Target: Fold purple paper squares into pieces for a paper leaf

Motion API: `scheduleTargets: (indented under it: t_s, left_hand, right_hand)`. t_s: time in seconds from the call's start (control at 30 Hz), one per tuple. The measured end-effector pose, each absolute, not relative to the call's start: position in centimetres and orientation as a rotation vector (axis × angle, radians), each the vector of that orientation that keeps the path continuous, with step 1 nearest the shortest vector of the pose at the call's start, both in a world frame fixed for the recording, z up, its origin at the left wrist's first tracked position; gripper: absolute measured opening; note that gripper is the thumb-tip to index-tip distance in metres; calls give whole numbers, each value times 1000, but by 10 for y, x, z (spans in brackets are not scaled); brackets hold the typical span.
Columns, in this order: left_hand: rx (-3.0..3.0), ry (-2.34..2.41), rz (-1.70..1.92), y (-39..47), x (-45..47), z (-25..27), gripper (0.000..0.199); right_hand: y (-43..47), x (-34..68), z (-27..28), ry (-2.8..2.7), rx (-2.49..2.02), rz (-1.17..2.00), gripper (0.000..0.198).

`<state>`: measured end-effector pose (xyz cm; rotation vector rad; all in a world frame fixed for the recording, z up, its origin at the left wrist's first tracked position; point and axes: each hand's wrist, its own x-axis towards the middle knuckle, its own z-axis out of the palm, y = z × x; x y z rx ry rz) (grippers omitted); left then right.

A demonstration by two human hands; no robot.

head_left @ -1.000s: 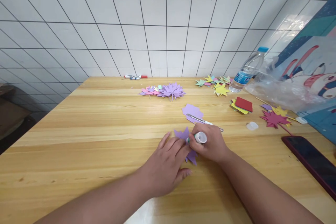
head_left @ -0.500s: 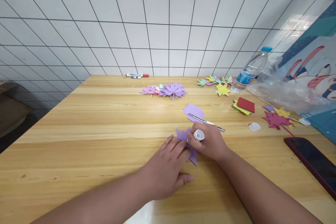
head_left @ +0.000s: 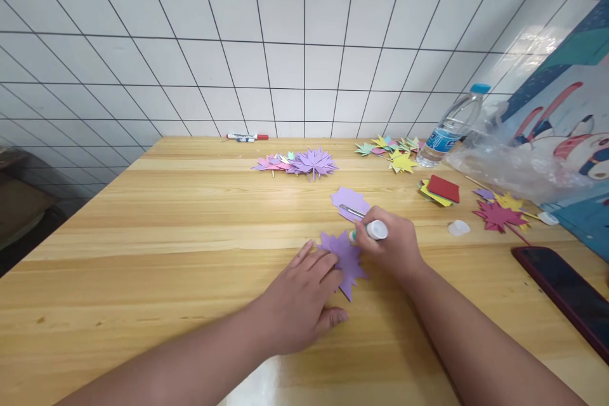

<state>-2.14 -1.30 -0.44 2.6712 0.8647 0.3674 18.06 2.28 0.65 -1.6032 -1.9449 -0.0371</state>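
Observation:
A purple leaf-shaped cutout (head_left: 349, 260) lies on the table in front of me. My left hand (head_left: 304, 295) rests flat across its left side, fingers stretched out. Over its upper right edge, my right hand (head_left: 392, 244) is closed around a white glue stick (head_left: 377, 229), tilted with its tip toward the cutout. Whether the tip touches the cutout I cannot tell. Just beyond, a purple sheet scrap (head_left: 349, 196) lies under a slim metal craft knife (head_left: 351, 210), partly hidden behind my right hand.
Purple and pink leaf cutouts (head_left: 314, 163) lie at the back. To the right are more cutouts (head_left: 402, 161), a water bottle (head_left: 442, 136), red and yellow sheets (head_left: 443, 188), a clear cap (head_left: 458, 228), a crimson leaf (head_left: 499, 216) and a phone (head_left: 566, 295). A marker (head_left: 247, 137) lies by the wall.
My right hand has moved right with the glue stick, off the middle of the purple cutout to its upper right edge, and the stick leans more. My left hand has stayed almost still.

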Motion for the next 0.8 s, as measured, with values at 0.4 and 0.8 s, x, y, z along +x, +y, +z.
scheduleTargets:
  t_s: [0.4, 0.8]
  left_hand:
    - [2674, 825, 640, -11, -27, 0, 18]
    - [2763, 856, 384, -20, -19, 2, 30]
  right_hand:
    - [13, 182, 14, -1875, -1429, 44, 19]
    - [5, 166, 12, -2243, -1275, 286, 18]
